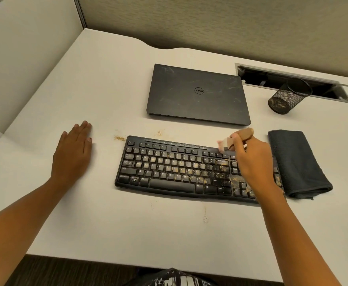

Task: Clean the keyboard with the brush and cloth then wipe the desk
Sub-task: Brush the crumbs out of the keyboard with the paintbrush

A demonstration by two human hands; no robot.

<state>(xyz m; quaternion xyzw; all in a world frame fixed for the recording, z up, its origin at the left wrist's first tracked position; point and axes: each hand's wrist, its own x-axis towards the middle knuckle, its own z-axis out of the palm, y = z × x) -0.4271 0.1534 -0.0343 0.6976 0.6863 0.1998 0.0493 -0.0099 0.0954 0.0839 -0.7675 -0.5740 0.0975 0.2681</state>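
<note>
Bare desk (169, 230) lies before the keyboard (179, 172); laptop (197, 93) behind, cloth (296, 162) just right.

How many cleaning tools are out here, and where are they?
2. The brush is held in the right hand over the upper right keys of the keyboard; the folded dark cloth lies on the desk beside its right end. No others show.

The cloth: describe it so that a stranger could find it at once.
Start at the black keyboard in the middle of the white desk. Beside its right end lies the cloth, a dark folded towel. Unlike the hard closed laptop and the mesh pen cup behind it, it is soft and fuzzy.
</note>
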